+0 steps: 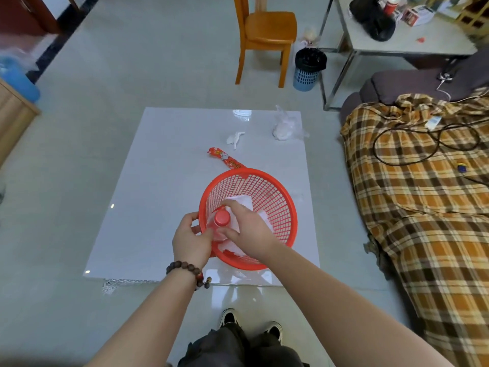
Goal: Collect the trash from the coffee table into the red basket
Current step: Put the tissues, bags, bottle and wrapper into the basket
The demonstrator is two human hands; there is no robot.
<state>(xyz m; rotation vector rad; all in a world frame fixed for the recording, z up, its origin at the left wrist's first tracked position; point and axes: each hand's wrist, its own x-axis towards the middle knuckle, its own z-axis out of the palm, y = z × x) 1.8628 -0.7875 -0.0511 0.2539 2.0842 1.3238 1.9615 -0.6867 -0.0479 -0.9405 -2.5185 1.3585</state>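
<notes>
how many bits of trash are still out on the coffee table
3: a red wrapper just beyond the basket, a small tissue further back, and a crumpled plastic bag near the far right corner. The basket may hide more.

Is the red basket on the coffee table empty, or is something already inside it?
Not empty: the red basket holds white paper and a red-capped bottle.

Pale glossy tile floor point(111, 75) all around, catching some glare. Wooden chair point(266, 35) at the back with a blue bin point(307, 71) just beside it, a metal-legged side table point(397, 41) further right, and a sofa under a plaid blanket point(423, 194).
</notes>
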